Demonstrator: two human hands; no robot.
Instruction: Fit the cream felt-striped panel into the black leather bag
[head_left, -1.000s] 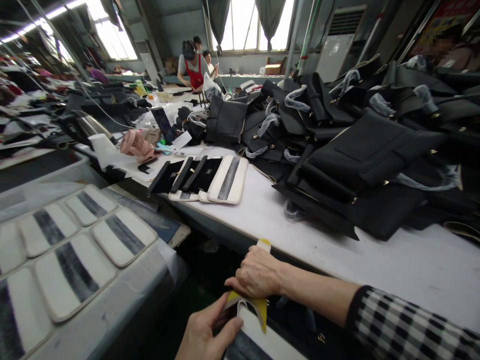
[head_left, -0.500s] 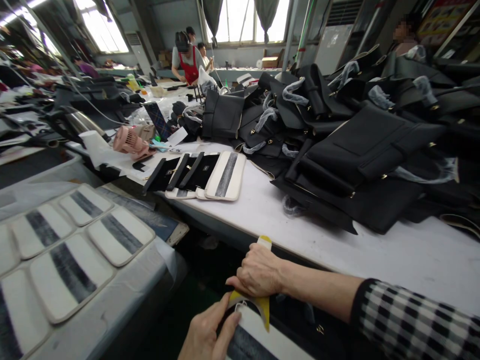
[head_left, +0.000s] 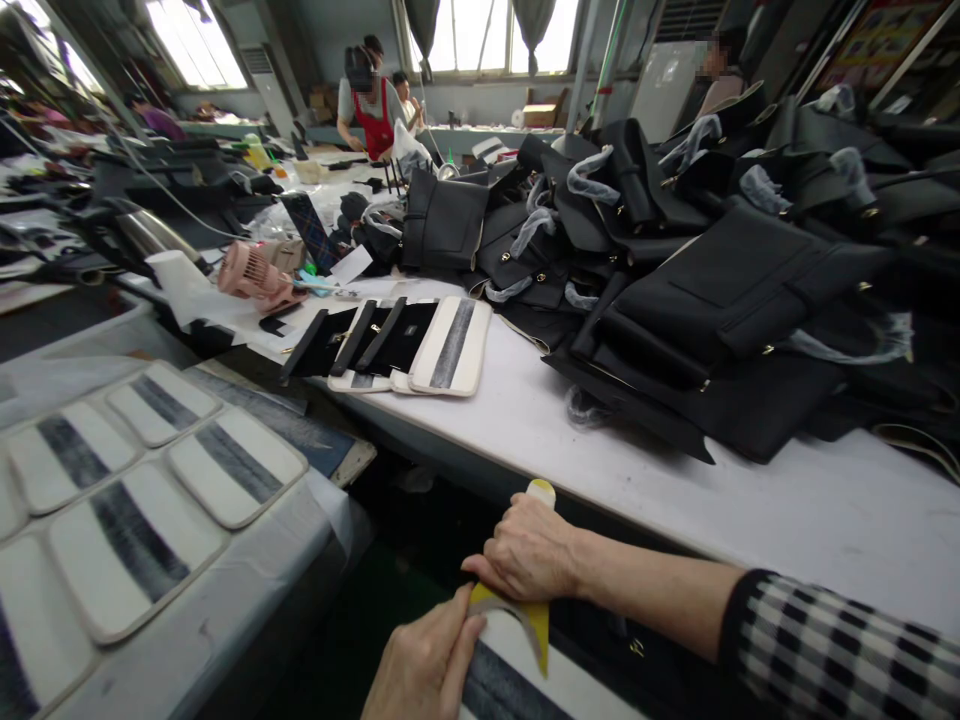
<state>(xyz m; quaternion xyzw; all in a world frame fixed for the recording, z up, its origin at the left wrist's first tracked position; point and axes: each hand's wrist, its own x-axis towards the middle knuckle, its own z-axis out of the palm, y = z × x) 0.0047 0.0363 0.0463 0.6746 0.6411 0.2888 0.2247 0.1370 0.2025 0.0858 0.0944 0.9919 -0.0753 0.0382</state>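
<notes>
In the lower middle, my right hand (head_left: 529,550) is closed around the handle of a yellow tool with a curved, crescent-like end (head_left: 541,640). The tool's pale, yellow-tipped butt sticks out above the fist. Its curved end lies along the rounded corner of a white padded panel with a dark stripe (head_left: 517,632). My left hand (head_left: 420,655) pinches that panel's edge between thumb and fingers, close beside the tool. Black material with a small gold fitting (head_left: 636,648) lies under my right forearm.
Striped white panels (head_left: 139,550) lie on the left bench. Several more, some with black zipped pieces, form a row (head_left: 450,345) on the white table (head_left: 517,430). Black bags (head_left: 712,300) are heaped at right. A pink fan (head_left: 255,275) stands farther back. Two people work beyond; another is at right.
Both hands have shifted slightly right and down with the tool and panel. A small white loop by the left fingertips no longer shows. The view has turned a little.
</notes>
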